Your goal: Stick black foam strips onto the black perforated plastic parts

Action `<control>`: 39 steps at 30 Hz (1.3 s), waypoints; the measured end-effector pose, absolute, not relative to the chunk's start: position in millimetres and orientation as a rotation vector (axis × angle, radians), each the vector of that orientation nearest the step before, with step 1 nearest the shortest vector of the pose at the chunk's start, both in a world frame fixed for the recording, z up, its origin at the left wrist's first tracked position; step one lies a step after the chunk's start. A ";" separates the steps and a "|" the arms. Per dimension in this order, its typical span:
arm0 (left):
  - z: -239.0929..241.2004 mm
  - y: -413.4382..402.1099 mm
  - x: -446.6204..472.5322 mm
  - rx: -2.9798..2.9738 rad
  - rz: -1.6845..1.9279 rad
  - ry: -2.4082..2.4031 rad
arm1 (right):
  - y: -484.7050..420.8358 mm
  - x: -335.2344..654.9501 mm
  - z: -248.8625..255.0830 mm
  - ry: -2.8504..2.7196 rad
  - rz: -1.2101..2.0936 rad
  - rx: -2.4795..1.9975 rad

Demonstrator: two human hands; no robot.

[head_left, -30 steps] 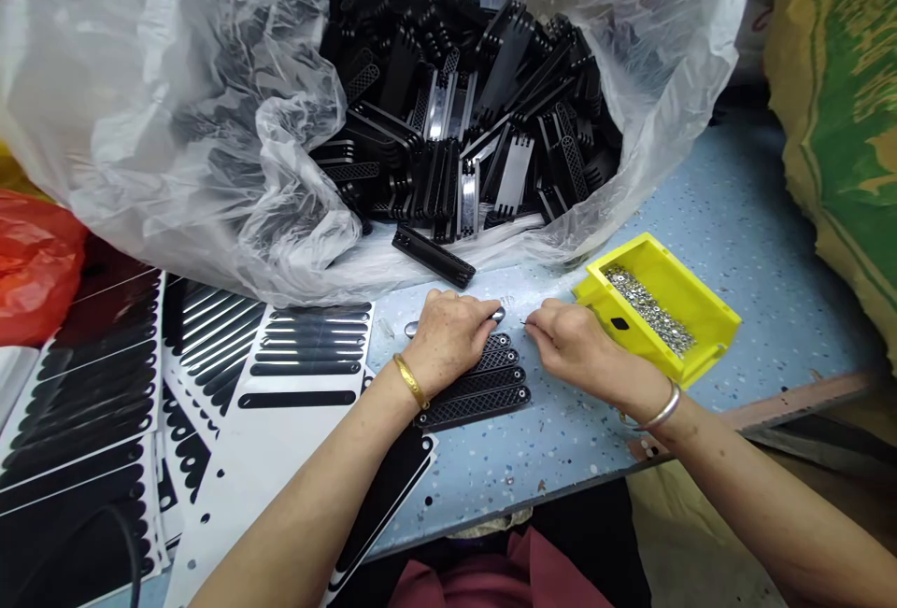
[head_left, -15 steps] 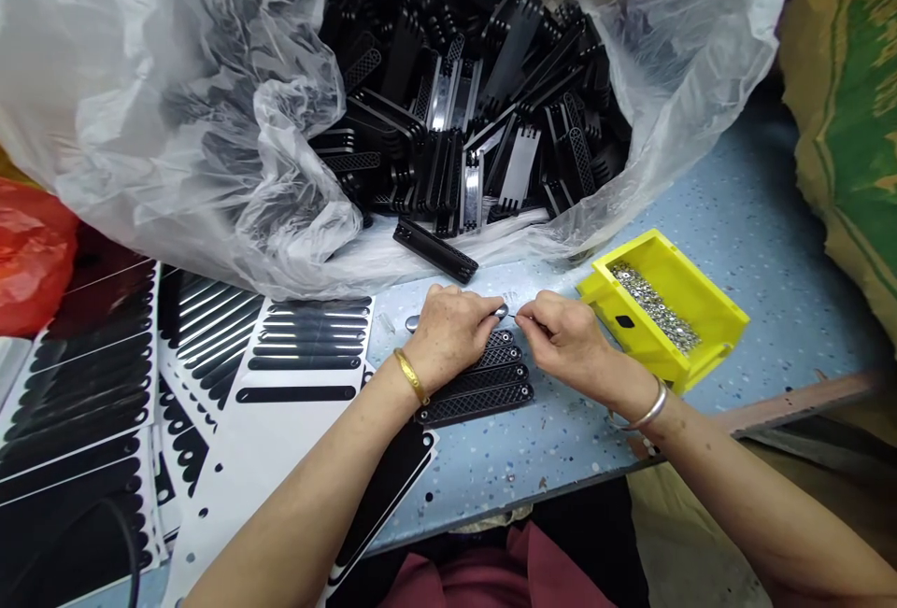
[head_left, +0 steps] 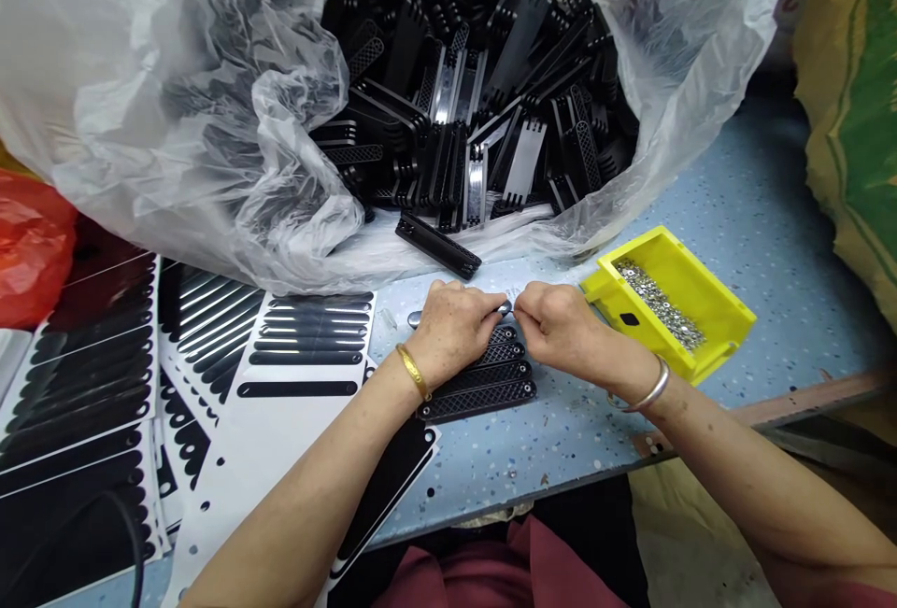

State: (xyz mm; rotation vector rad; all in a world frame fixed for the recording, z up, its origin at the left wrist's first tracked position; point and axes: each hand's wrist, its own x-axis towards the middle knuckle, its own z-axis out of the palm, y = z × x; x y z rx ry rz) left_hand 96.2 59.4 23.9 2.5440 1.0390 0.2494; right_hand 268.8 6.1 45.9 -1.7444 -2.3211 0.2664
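My left hand (head_left: pixel 452 328) is closed over the far end of a row of black mesh-patterned strips (head_left: pixel 483 391) lying side by side on the blue table, its fingers pressing the end of one strip. My right hand (head_left: pixel 557 328) is pinched shut at that same end, fingertips touching the left hand's; whatever small thing it holds is hidden. A yellow bin (head_left: pixel 715 314) of small silver screws (head_left: pixel 659 295) stands just right of my right hand.
A big clear plastic bag (head_left: pixel 210 122) full of black strips (head_left: pixel 476 94) fills the back. One loose strip (head_left: pixel 438 244) lies before it. White sheets with black sticker strips (head_left: pixel 301 356) cover the left. A red bag (head_left: pixel 28 244) sits far left, a green sack (head_left: pixel 855 122) far right.
My right hand has moved left from near the yellow bin until its pinched fingertips meet my left hand at the strip's end. The left hand has stayed put.
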 end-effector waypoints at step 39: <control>21.7 60.7 94.5 2.508 0.308 1.025 | -7.1 261.8 19.2 -1.973 0.287 -1.628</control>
